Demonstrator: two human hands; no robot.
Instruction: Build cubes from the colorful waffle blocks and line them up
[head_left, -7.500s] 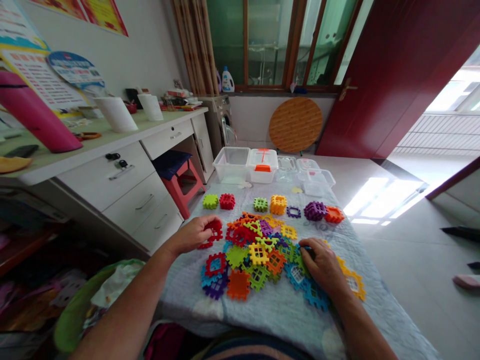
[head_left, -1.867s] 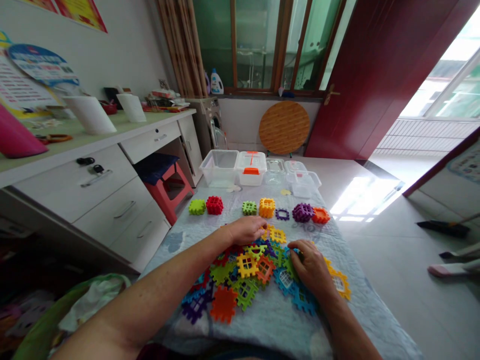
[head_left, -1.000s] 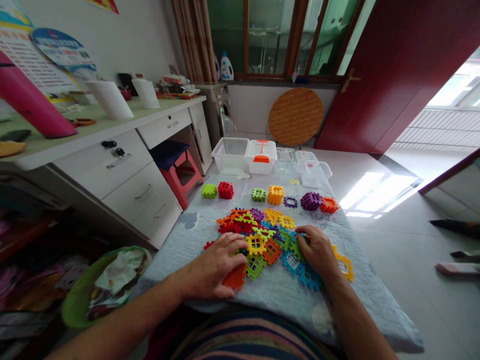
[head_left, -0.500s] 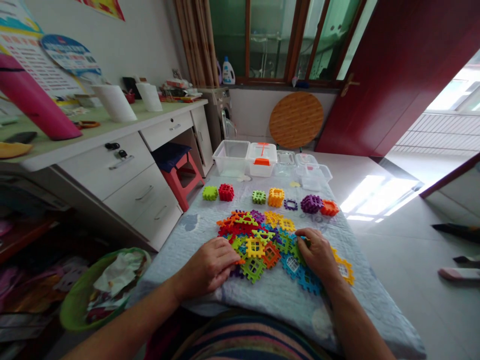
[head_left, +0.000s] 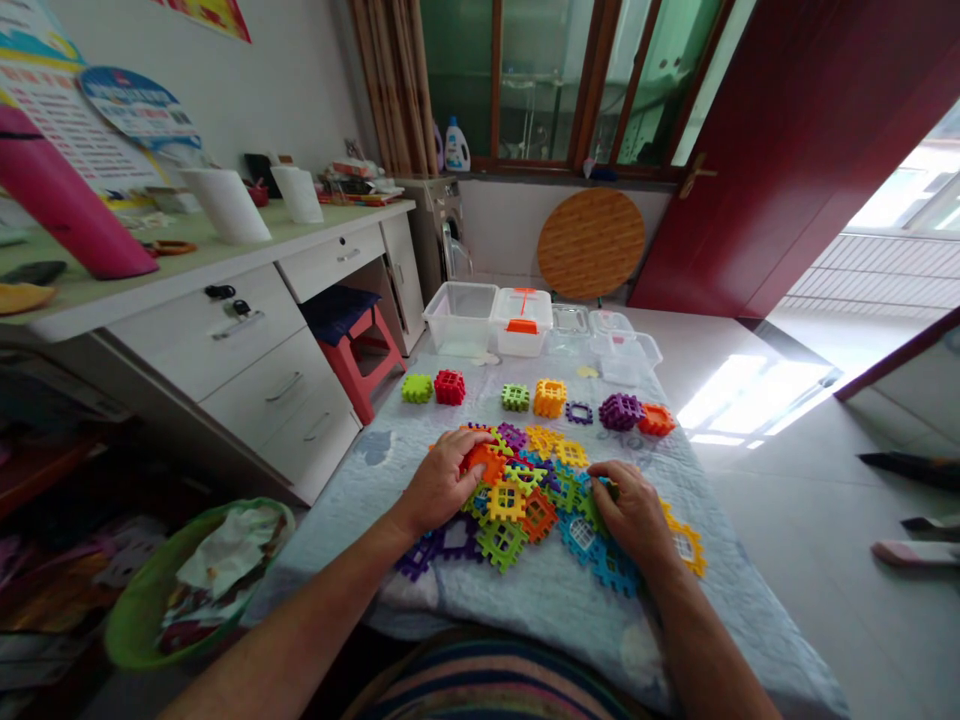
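Note:
A heap of notched plastic building tiles, among them a yellow tile (head_left: pixel 507 501) and a lime-green tile (head_left: pixel 503 541), lies on the cloth-covered table (head_left: pixel 480 600). My left hand (head_left: pixel 444 480) is closed on an orange tile (head_left: pixel 487 462) over the heap's left part. Purple tiles (head_left: pixel 439 545) lie below that wrist. At the heap's right side my right hand (head_left: pixel 628 505) has its fingers bent around a green tile (head_left: pixel 596 512), partly hidden by the hand. Blue tiles (head_left: pixel 615 567) lie beneath it, and a yellow tile (head_left: pixel 686 540) shows beyond the wrist.
Behind the heap stand sorted stacks: lime (head_left: pixel 417 389), red (head_left: pixel 450 387), yellow (head_left: pixel 550 397), purple (head_left: pixel 620 411) and orange (head_left: pixel 656 419). Clear plastic boxes (head_left: pixel 461 325) line the far edge. A green waste basket (head_left: pixel 135 635) and a red stool (head_left: pixel 367 370) are left of the table.
My left hand has moved up and away from the heap's near-left edge and now holds an orange tile. Purple tiles there have come into view. My right hand has hardly moved.

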